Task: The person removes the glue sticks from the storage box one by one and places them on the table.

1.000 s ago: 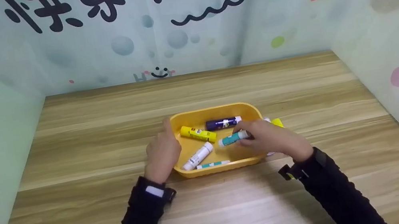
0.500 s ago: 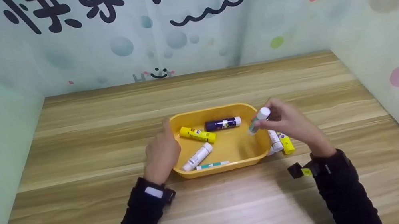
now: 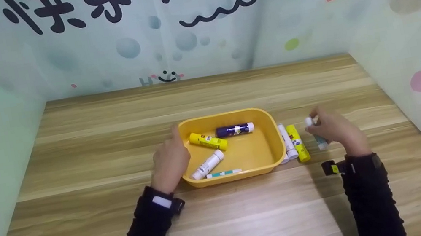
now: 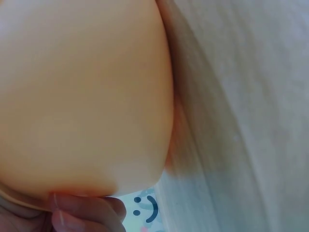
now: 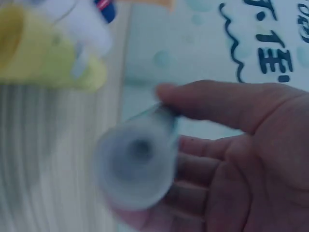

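Note:
My left hand (image 3: 171, 158) grips the left rim of a yellow plastic basket (image 3: 248, 152); in the left wrist view its fingers (image 4: 89, 210) curl over the basket's edge. Between thumb and fingers, my right hand (image 3: 338, 128) pinches a teal-and-white glue stick (image 3: 321, 142), held tilted over the table right of the basket. Its round white end (image 5: 135, 164) faces the right wrist camera, blurred. Inside the basket lie a yellow glue stick (image 3: 208, 141), a dark blue one (image 3: 235, 130), a white one (image 3: 207, 165) and a teal-and-white one (image 3: 224, 173), partly hidden by the front wall.
On the wooden table (image 3: 237, 224), a yellow glue stick (image 3: 298, 143) and a white glue stick (image 3: 287, 142) lie side by side against the basket's right side. Another white end (image 3: 285, 159) shows beside them. Printed walls (image 3: 190, 48) enclose the table at back and sides.
My right hand has lifted the teal-and-white glue stick out of the basket and carried it right, past the yellow one on the table. The left hand and basket have stayed put.

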Demonstrator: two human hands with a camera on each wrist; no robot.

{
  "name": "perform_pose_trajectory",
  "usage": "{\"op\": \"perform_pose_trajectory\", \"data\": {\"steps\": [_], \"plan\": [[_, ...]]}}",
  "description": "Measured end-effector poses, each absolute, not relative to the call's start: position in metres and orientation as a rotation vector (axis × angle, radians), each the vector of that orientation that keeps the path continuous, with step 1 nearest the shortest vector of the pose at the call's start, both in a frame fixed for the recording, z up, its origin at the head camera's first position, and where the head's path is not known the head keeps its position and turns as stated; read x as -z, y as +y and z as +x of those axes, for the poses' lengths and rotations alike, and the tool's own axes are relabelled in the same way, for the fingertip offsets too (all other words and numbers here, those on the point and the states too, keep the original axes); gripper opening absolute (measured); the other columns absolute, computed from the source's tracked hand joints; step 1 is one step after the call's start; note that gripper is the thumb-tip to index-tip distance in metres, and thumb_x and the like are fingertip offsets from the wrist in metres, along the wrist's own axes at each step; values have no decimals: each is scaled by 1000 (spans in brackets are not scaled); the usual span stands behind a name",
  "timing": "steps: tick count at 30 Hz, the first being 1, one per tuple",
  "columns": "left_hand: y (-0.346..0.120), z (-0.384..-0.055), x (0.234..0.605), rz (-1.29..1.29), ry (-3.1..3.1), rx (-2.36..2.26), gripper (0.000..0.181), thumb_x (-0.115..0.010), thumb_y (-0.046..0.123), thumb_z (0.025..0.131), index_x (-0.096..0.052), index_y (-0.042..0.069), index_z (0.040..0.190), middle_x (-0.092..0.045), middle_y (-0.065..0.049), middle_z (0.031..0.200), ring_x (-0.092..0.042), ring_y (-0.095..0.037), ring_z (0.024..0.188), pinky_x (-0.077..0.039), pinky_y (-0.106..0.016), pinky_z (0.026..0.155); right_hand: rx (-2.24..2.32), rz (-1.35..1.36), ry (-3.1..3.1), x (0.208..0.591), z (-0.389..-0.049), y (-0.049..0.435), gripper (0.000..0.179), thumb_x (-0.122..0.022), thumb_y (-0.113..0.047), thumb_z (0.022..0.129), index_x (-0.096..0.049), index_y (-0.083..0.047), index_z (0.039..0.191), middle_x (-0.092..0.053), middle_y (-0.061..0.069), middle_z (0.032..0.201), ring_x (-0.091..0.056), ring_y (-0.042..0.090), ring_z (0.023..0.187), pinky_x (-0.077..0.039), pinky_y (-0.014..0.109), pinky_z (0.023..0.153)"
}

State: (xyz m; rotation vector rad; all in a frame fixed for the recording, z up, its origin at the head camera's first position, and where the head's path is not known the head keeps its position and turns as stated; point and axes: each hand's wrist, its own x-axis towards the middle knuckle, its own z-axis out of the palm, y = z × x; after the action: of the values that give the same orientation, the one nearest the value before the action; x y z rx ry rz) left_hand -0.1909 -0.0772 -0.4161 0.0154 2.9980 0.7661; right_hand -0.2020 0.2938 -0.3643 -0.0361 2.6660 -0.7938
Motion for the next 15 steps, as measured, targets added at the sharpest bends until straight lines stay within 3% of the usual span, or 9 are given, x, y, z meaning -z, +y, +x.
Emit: {"op": "perform_pose_trajectory", "data": {"steps": [6,15], "plan": [[-78,-190,417,27,3011,-753,63,-48,4,87,-19,5,143,-55,-9,70,-50,-20,52,-38,-27,44,627,-30,2623,379,-208,295,44,-48,-13,93,-37,4,132,-56,27,103,-58,21,69,-51,29,57],[-78,-192,419,48,3048,-695,58,-47,5,87,-23,4,140,-54,-9,67,-49,-20,50,-36,-26,42,683,-40,2630,374,-209,294,45,-40,-15,97,-33,4,137,-57,30,110,-61,29,81,-54,38,69]]}}
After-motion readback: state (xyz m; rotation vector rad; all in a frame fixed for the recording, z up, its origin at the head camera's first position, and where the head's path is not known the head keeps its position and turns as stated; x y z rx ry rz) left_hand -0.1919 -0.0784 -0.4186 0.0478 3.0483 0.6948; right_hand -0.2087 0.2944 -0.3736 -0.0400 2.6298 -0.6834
